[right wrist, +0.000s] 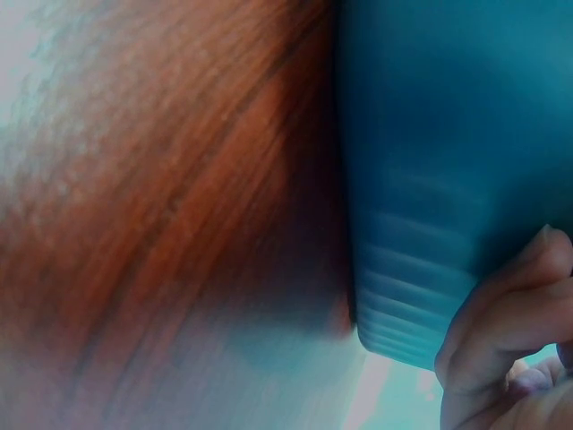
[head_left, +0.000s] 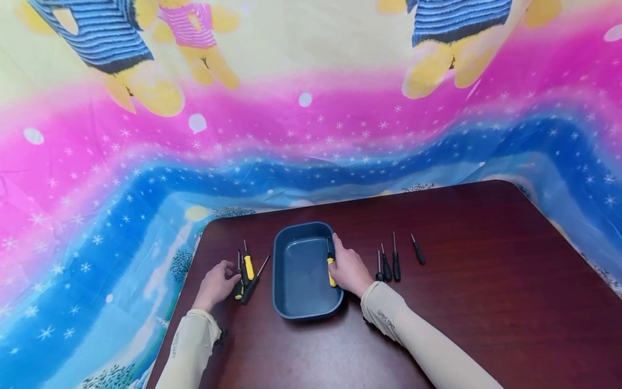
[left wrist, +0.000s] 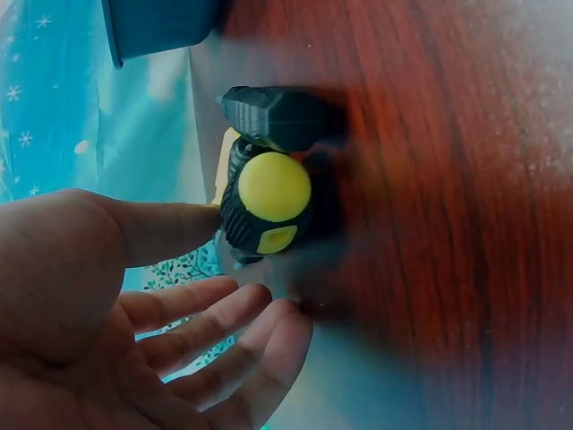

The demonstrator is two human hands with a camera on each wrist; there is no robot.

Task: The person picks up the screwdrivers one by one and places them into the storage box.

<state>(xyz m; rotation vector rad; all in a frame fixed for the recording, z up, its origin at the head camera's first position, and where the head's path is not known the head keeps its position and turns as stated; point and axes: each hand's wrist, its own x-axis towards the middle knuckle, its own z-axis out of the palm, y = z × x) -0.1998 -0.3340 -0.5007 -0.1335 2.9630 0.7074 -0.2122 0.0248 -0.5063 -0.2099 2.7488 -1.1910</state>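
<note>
My right hand point(head_left: 351, 270) is at the right side of a blue-grey plastic bin point(head_left: 301, 314). It pinches a yellow-handled screwdriver point(head_left: 332, 278), whose dark shaft lies along the inside of that wall. In the right wrist view, curled fingers point(right wrist: 501, 331) show beside the bin's outer wall. To the bin's left, my left hand point(head_left: 217, 283) is beside a small bunch of screwdrivers, its fingers loosely spread. The left wrist view shows its thumb point(left wrist: 170, 231) right at a black-and-yellow screwdriver handle point(left wrist: 273, 188). A black screwdriver point(head_left: 249, 292) and a yellow-handled screwdriver point(head_left: 249, 267) lie in that bunch.
Right of the bin lie several black screwdrivers, one long point(head_left: 396, 265) and another set apart point(head_left: 418, 251). The dark wooden table point(head_left: 486, 281) has its back edge against a colourful printed cloth point(head_left: 311, 135), which also hangs along both sides.
</note>
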